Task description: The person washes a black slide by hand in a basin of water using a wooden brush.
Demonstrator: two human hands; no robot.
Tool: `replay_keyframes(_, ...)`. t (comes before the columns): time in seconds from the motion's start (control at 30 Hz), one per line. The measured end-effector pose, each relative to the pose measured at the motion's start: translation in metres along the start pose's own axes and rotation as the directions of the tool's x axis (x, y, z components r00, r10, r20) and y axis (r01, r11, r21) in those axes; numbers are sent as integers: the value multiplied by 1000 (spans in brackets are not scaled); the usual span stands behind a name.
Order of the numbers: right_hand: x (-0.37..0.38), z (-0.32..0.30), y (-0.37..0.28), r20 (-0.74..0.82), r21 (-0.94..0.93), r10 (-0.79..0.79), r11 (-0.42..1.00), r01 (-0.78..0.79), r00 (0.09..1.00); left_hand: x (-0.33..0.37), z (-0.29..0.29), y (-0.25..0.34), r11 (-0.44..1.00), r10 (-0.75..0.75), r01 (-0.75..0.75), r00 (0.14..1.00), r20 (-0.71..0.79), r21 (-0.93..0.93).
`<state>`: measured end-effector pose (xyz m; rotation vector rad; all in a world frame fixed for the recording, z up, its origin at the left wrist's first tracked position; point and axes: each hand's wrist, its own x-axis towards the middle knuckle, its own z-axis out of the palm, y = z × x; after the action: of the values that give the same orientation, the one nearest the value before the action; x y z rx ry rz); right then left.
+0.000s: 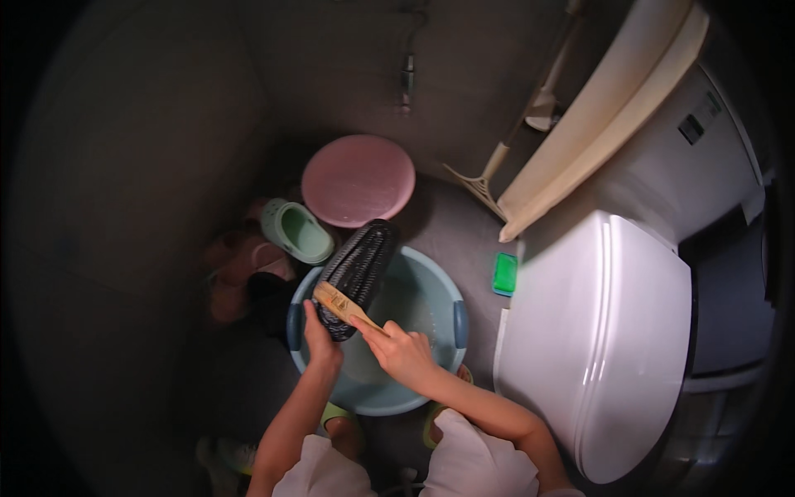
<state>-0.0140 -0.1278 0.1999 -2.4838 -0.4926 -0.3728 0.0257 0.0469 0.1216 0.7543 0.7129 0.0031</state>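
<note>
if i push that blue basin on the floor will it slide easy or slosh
The blue basin looks like thin plastic, so probably light on its own. It seems to hold some water, which would add weight and likely slosh if shoved. The floor looks smooth and possibly wet, so it may slide readily; its wide, low shape makes tipping unlikely.

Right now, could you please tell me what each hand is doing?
Left hand: closed, holding the black shoe over the basin.
Right hand: closed on the wooden brush.

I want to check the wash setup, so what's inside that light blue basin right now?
The light blue basin appears to hold shallow water. The black shoe's lower end dips over it, gripped by the left hand; the right hand holds a wooden brush. Hands and shoe hide part of the bottom.
</note>
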Motion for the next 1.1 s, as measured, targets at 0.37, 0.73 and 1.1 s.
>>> replay_keyframes(0.37,23,56,22,95,-318,-42,946,70,995,15,-13,-7,981,151,-131,980,-133,144)
replay_keyframes(0.73,39,32,48,-14,-374,60,925,-61,998,-2,-13,7,827,390,-393,916,93,403)
replay_keyframes(1.1,45,-4,58,-170,-119,47,991,-68,984,-45,16,38,490,430,-599,798,422,634)
